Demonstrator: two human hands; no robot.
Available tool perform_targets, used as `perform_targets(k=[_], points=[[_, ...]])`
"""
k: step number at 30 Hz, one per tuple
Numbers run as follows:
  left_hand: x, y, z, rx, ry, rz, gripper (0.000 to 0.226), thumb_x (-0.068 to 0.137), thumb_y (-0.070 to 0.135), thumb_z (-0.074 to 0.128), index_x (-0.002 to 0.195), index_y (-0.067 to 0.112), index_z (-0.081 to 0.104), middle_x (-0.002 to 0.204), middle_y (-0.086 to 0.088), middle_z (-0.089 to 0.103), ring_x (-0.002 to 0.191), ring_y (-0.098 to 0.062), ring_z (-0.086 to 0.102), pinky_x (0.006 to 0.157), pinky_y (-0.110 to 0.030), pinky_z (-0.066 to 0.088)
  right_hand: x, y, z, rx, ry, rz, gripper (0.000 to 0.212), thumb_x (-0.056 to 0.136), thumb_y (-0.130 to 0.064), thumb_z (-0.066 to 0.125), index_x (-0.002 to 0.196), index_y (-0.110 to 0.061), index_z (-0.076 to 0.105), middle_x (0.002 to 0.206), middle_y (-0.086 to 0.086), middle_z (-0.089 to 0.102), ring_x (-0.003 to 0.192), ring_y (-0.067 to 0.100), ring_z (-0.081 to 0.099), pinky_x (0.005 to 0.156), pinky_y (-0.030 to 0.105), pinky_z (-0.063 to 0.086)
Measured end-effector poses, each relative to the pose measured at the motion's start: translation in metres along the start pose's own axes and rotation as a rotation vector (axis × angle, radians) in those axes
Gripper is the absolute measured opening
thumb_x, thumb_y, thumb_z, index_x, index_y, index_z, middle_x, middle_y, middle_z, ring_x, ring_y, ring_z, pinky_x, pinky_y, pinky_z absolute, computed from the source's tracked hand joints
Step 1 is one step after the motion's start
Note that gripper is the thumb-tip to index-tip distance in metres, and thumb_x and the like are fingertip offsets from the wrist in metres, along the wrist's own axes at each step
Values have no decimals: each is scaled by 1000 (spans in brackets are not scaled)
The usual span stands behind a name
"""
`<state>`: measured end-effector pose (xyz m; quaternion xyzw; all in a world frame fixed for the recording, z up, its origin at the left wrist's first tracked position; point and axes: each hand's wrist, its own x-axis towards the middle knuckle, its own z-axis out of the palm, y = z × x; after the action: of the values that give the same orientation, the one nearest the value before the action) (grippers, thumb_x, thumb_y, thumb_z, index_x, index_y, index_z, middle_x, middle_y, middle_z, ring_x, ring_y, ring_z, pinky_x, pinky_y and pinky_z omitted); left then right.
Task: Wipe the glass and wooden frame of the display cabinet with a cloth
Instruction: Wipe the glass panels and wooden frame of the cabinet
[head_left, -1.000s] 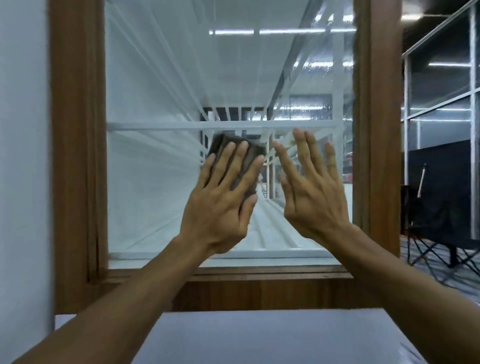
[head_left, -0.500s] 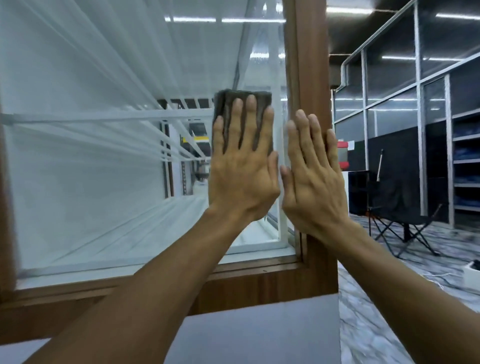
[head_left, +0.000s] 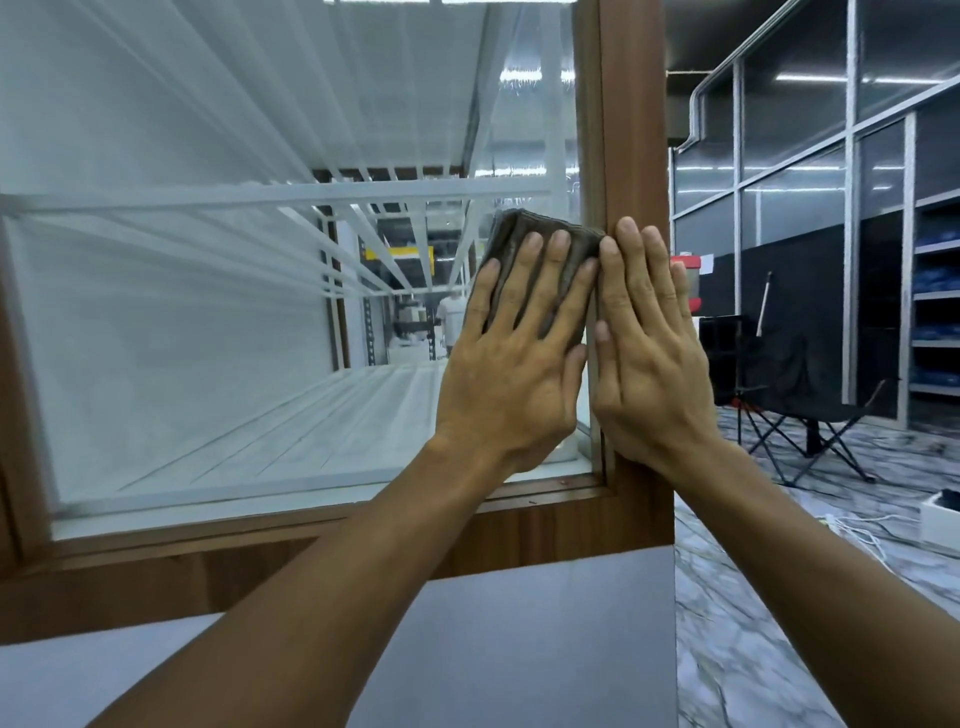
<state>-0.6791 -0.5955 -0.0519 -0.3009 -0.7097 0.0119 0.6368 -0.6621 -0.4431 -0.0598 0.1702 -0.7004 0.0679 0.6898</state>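
A folded dark grey-brown cloth (head_left: 540, 234) lies flat against the cabinet's glass pane (head_left: 234, 312), close to the right wooden frame post (head_left: 631, 130). My left hand (head_left: 519, 364) presses on the cloth with fingers spread, covering its lower part. My right hand (head_left: 649, 358) rests flat and empty on the right frame post, its fingers touching the cloth's right edge. The bottom wooden rail (head_left: 260, 551) runs below both forearms.
A white panel (head_left: 545, 639) sits under the wooden rail. To the right, marble floor (head_left: 779, 597), a black folding chair (head_left: 810, 395), a white box with cables (head_left: 940, 519) and glass partitions (head_left: 805, 156). A person's distant figure shows through the glass.
Both hands and the cloth have shifted right across the glass to the right frame post. The cloth now sits a little lower than half a second ago, and the view has swung right.
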Motion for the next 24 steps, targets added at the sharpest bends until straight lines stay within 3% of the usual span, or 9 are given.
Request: perform_targets(k=[5,11,14,21,24], points=[[-9,-3,-1,-21,4,-35,62,109,35,32,165,15,14,173,-11,6,161,-27,1,131,-48,1,1,-18,5,-132,5,54,63,102,-21,29,159,4,19,168,23,15,157,37,11,127,60,9],[-40,-29,-10,-8,10,-48,61,109,34,34,165,14,18,173,-12,8,161,-27,2,130,-50,7,-5,-52,21,-156,-36,-2,62,104,-24,25,160,3,16,169,22,14,158,34,6,129,52,-2],[-60,-50,-17,0,39,-89,60,108,32,34,164,13,24,172,-12,14,161,-28,7,130,-51,11,-2,-80,38,-44,-50,-21,63,103,-23,26,158,6,16,168,23,13,158,33,6,129,48,-4],[-97,-119,-46,68,49,-116,61,106,32,36,163,13,26,171,-14,17,160,-30,11,129,-52,14,12,-150,75,77,-21,-56,64,99,-19,33,157,5,22,168,21,19,157,34,13,127,60,11],[-112,-149,-58,100,45,-134,61,105,32,34,163,13,26,171,-14,17,160,-31,11,129,-53,14,20,-181,85,78,-60,-81,64,101,-21,31,159,3,21,169,19,17,158,32,10,127,60,10]])
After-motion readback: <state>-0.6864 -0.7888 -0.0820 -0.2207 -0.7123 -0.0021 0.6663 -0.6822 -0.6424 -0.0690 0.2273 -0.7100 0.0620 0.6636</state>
